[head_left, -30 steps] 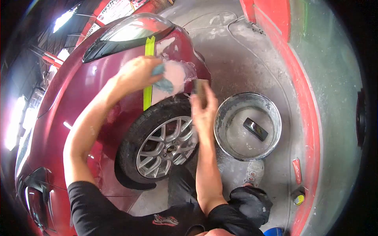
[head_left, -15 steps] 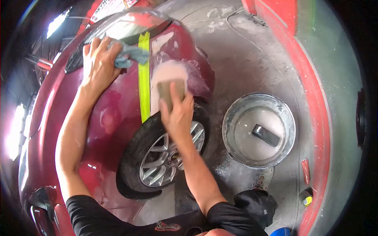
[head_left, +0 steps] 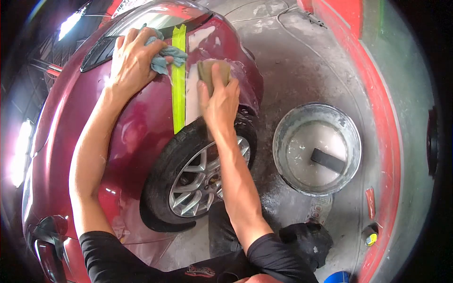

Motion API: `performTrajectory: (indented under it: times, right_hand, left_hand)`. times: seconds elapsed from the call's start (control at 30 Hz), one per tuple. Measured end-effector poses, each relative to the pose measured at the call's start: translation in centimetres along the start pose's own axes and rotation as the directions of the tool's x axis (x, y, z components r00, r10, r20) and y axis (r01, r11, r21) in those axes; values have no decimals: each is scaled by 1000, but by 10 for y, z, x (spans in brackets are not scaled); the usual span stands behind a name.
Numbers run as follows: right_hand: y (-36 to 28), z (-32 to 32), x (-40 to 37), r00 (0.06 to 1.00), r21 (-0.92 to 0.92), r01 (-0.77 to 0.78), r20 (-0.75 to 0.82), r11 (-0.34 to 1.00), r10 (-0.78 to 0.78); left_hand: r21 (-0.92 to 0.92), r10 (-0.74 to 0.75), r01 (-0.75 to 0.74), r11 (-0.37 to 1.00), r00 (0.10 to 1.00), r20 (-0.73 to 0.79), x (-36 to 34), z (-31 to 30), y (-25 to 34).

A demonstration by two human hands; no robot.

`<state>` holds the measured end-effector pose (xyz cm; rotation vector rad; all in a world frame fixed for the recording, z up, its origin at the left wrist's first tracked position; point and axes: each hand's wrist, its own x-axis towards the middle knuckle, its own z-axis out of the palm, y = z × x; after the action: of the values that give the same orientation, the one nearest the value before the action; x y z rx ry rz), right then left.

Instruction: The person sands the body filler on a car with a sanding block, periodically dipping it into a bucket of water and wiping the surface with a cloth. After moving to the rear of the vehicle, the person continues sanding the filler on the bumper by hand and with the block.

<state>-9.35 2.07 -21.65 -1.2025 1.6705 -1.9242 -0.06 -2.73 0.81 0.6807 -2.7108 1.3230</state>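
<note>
My left hand (head_left: pixel 134 59) is closed on a crumpled blue-grey cloth (head_left: pixel 163 55) and rests on the dark red car body (head_left: pixel 137 113) near the lamp. Beside it a yellow-green tape strip (head_left: pixel 178 94) runs down the panel. To the right of the tape, my right hand (head_left: pixel 221 104) grips an olive sanding block (head_left: pixel 206 75), held against the pale filler patch (head_left: pixel 192 101) above the wheel. The fingers lie over the block, and its underside is hidden.
Below the patch is the tyre (head_left: pixel 158 179) with a silver rim (head_left: pixel 188 193). A metal basin (head_left: pixel 278 151) of cloudy water holds a black block (head_left: pixel 328 161). A red object (head_left: pixel 370 203) and a cable (head_left: pixel 306 45) lie on the floor.
My right hand and the block have moved up the filler patch. My left hand has shifted up and right with the cloth, closer to the tape. The camera view has moved slightly.
</note>
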Motion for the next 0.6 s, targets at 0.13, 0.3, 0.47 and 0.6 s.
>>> performTrajectory:
  times: [0.13, 0.3, 0.47, 0.6]
  right_hand:
    - [-13, -12, -54, 991, 48, 123, 41, 991, -125]
    - [3, -13, 23, 996, -27, -52, 77, 998, 54]
    - [-16, -7, -48, 989, 10, 148, 9, 989, -149]
    - [-2, -2, 14, 999, -3, -17, 34, 1000, 17]
  left_hand:
    - [3, -34, 34, 999, 999, -6, -1, 8, -1]
    - [1, -29, 29, 1000, 999, -16, -1, 7, -3]
    - [8, -59, 59, 998, 998, 25, -2, 8, -2]
    - [-11, -37, 37, 999, 999, -9, -2, 10, -3]
